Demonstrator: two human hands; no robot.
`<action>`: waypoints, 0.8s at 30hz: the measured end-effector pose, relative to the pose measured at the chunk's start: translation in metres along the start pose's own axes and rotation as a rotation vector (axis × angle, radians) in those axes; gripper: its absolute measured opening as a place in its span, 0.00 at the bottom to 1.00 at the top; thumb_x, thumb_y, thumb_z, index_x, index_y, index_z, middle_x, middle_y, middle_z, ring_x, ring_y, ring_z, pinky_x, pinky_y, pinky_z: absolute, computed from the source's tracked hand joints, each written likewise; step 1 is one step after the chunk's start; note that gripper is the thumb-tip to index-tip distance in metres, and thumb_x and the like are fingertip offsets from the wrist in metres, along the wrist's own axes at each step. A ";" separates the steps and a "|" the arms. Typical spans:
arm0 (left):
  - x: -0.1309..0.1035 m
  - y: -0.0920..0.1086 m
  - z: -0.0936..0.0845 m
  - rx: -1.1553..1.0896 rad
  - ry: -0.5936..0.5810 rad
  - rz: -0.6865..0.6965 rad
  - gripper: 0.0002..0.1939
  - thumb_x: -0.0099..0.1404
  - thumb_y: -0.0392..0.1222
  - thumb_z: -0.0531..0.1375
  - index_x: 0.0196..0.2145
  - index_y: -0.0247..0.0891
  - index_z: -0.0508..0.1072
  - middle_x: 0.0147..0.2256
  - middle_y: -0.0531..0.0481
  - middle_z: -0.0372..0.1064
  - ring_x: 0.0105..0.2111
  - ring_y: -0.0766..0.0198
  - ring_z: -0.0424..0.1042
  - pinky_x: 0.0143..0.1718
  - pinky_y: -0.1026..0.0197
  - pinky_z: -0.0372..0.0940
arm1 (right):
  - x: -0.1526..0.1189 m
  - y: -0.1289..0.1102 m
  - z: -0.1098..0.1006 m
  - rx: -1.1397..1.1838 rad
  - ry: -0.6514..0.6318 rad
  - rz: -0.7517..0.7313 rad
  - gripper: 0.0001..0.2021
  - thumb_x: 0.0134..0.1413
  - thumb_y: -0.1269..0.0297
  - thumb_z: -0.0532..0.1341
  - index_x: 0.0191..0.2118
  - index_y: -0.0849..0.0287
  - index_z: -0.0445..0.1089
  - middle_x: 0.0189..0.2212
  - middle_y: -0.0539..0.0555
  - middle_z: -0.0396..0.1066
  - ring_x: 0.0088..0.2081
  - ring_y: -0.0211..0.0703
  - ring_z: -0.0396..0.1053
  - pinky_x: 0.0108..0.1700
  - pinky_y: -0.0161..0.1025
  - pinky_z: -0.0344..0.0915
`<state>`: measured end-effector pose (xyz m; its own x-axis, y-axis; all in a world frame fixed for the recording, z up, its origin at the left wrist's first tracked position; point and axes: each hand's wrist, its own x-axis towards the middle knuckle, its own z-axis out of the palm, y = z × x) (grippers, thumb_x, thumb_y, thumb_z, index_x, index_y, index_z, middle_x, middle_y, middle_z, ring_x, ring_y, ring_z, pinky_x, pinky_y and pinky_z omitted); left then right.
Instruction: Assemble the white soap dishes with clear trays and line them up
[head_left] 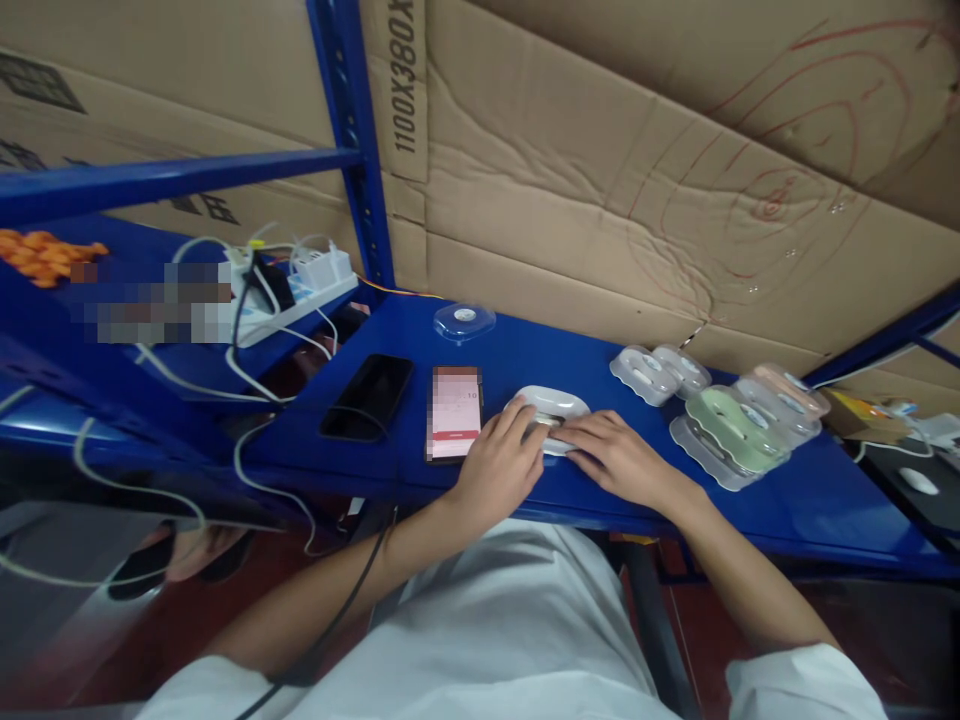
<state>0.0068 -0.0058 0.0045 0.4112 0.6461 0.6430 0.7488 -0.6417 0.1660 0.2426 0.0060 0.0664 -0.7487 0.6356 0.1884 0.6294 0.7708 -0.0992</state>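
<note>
A shallow white oval dish (555, 396) lies on the blue shelf in front of me, at mid-view. My left hand (504, 450) rests over its left side, fingers bent and pressed onto it. From the other side, my right hand (606, 448) reaches in with its fingers close together on the dish's right part. Between the fingertips a small pale piece shows in the hollow, too covered to name. Just left of my left hand lies a phone (454, 422) with a lit pink and white screen.
A dark phone (369, 398) lies further left, and a clear plastic lid (465, 320) sits behind. Several clear and green wavy-edged cases (735, 430) stand at right. Cables surround a power strip (300, 300) on the left shelf. Cardboard (540, 220) walls the back.
</note>
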 end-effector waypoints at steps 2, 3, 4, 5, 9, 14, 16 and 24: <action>0.000 0.000 0.001 -0.017 0.003 -0.009 0.13 0.74 0.35 0.58 0.54 0.36 0.75 0.60 0.36 0.72 0.69 0.43 0.65 0.61 0.45 0.71 | 0.003 0.000 -0.008 0.035 -0.053 -0.001 0.21 0.75 0.62 0.58 0.69 0.48 0.69 0.60 0.58 0.76 0.62 0.54 0.73 0.63 0.56 0.67; 0.000 0.000 0.001 -0.032 0.001 -0.016 0.13 0.74 0.35 0.59 0.54 0.37 0.75 0.60 0.36 0.73 0.69 0.44 0.65 0.60 0.46 0.72 | 0.007 0.001 -0.015 0.061 -0.082 -0.010 0.20 0.75 0.61 0.58 0.67 0.48 0.70 0.60 0.58 0.77 0.61 0.53 0.73 0.63 0.55 0.67; 0.000 0.000 0.001 -0.045 -0.003 -0.022 0.13 0.74 0.35 0.59 0.54 0.37 0.75 0.59 0.37 0.73 0.68 0.44 0.66 0.60 0.46 0.72 | 0.015 0.005 -0.021 0.090 -0.102 -0.026 0.18 0.75 0.60 0.57 0.65 0.48 0.72 0.59 0.57 0.77 0.60 0.52 0.75 0.63 0.54 0.68; 0.000 -0.001 0.002 -0.054 -0.011 -0.024 0.12 0.74 0.36 0.59 0.53 0.38 0.75 0.58 0.37 0.74 0.68 0.44 0.66 0.59 0.47 0.73 | 0.027 0.010 -0.027 0.116 -0.107 -0.041 0.18 0.76 0.59 0.55 0.63 0.48 0.74 0.58 0.56 0.78 0.59 0.51 0.75 0.62 0.52 0.69; 0.001 -0.001 0.003 -0.038 -0.042 -0.008 0.10 0.75 0.37 0.59 0.51 0.37 0.76 0.56 0.38 0.75 0.66 0.43 0.68 0.56 0.46 0.74 | 0.114 0.044 -0.029 0.088 0.018 -0.047 0.20 0.77 0.64 0.50 0.64 0.53 0.73 0.62 0.56 0.76 0.64 0.49 0.71 0.68 0.51 0.65; 0.000 -0.002 0.003 -0.055 -0.025 0.008 0.11 0.75 0.39 0.60 0.52 0.35 0.77 0.57 0.35 0.75 0.66 0.42 0.68 0.58 0.44 0.73 | 0.241 0.081 0.010 -0.008 -0.102 0.025 0.34 0.65 0.74 0.57 0.75 0.59 0.57 0.76 0.62 0.53 0.75 0.54 0.54 0.74 0.58 0.55; 0.000 -0.002 0.002 -0.062 -0.030 0.011 0.12 0.75 0.38 0.60 0.53 0.35 0.76 0.58 0.35 0.74 0.67 0.44 0.67 0.60 0.44 0.73 | 0.265 0.088 0.023 -0.001 -0.126 0.072 0.37 0.62 0.72 0.62 0.75 0.58 0.56 0.75 0.65 0.55 0.74 0.59 0.56 0.72 0.61 0.55; 0.001 -0.002 0.003 -0.078 -0.054 0.045 0.11 0.75 0.35 0.58 0.52 0.36 0.75 0.57 0.39 0.76 0.67 0.44 0.67 0.59 0.47 0.73 | 0.182 0.113 0.032 0.019 -0.008 0.250 0.24 0.60 0.54 0.70 0.57 0.61 0.70 0.59 0.67 0.68 0.58 0.61 0.69 0.62 0.60 0.64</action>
<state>0.0075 -0.0030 0.0023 0.4721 0.6360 0.6105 0.6872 -0.6992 0.1970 0.1710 0.2096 0.0586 -0.5723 0.8066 0.1476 0.7910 0.5905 -0.1602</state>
